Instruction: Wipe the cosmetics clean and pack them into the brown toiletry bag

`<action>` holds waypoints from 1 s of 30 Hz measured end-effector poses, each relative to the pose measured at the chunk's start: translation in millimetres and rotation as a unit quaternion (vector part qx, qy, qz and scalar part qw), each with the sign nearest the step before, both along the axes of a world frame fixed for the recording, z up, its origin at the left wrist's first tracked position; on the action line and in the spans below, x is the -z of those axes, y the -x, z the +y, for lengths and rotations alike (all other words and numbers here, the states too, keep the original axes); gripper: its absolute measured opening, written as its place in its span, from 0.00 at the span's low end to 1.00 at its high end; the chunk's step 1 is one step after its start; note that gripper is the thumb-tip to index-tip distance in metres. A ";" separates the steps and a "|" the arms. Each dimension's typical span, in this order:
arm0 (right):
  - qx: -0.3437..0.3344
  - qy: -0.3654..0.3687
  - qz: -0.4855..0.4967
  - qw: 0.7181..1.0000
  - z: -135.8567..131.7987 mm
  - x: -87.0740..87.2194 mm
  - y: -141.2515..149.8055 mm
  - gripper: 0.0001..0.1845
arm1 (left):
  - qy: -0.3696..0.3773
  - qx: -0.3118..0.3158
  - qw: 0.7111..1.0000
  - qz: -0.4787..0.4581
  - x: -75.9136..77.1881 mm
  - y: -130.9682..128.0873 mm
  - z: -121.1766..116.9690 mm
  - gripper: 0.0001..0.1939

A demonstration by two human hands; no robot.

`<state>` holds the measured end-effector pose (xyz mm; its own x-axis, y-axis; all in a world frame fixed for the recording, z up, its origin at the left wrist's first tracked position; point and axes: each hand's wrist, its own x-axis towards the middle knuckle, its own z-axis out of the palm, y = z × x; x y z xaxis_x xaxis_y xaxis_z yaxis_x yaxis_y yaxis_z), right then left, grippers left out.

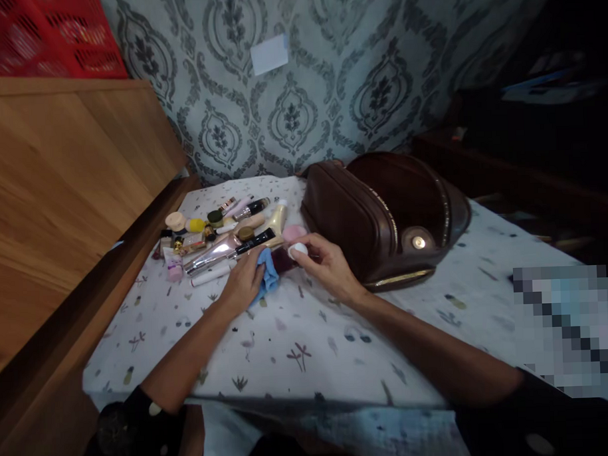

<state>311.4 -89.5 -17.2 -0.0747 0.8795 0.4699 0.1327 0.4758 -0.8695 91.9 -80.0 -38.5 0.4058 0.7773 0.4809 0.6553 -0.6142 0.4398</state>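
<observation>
My left hand (245,283) lies on a blue cloth (268,271) on the patterned tablecloth (288,348), its fingers curled over the cloth. My right hand (325,264) pinches a small white round container (298,249) just to the right of the cloth, over a dark purple item (284,260). Directly behind both hands lies a pile of cosmetics: a silver tube (210,256), a black tube (254,242), a pink puff (294,231) and several small jars and bottles.
A brown leather bag (383,218) with its flap open lies right of the cosmetics, close to my right hand. A wooden panel (58,196) rises along the left edge. Patterned wallpaper stands behind. A red crate (48,37) is at the top left.
</observation>
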 end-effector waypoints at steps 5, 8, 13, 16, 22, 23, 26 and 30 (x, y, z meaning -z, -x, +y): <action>-0.008 -0.003 0.013 1.000 1.5 2.0 2.1 0.17 | -0.001 0.004 1.000 0.017 -1.8 1.2 3.4 0.21; -0.013 -0.025 0.025 0.999 4.7 5.2 4.0 0.21 | -0.001 0.018 1.000 0.019 -1.7 2.2 6.3 0.21; -0.020 -0.057 0.049 0.997 8.2 7.7 6.5 0.25 | -0.011 0.023 1.000 0.015 -2.4 2.2 8.6 0.21; -0.018 -0.060 0.049 0.997 8.3 7.5 7.0 0.26 | -0.017 0.027 0.999 0.012 -3.6 2.3 8.7 0.20; -0.023 -0.062 0.046 0.997 10.4 9.4 6.4 0.22 | -0.019 0.021 1.000 0.014 -4.7 2.5 7.9 0.20; -0.023 -0.063 0.043 0.997 10.6 9.3 6.2 0.22 | -0.019 0.018 1.000 0.015 -4.7 2.3 7.6 0.20; -0.016 -0.066 0.032 0.997 9.0 7.3 5.5 0.18 | -0.011 0.013 1.000 0.015 -4.2 1.5 6.2 0.21; 0.000 -0.053 0.019 0.998 4.5 3.5 3.7 0.16 | 0.008 0.000 1.000 0.006 -1.3 1.7 6.0 0.20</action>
<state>307.6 -85.0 -20.7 -0.0556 0.8246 0.5629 0.1012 0.5655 -0.8185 90.2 -74.0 -37.3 0.4112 0.7846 0.4641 0.6608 -0.6073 0.4411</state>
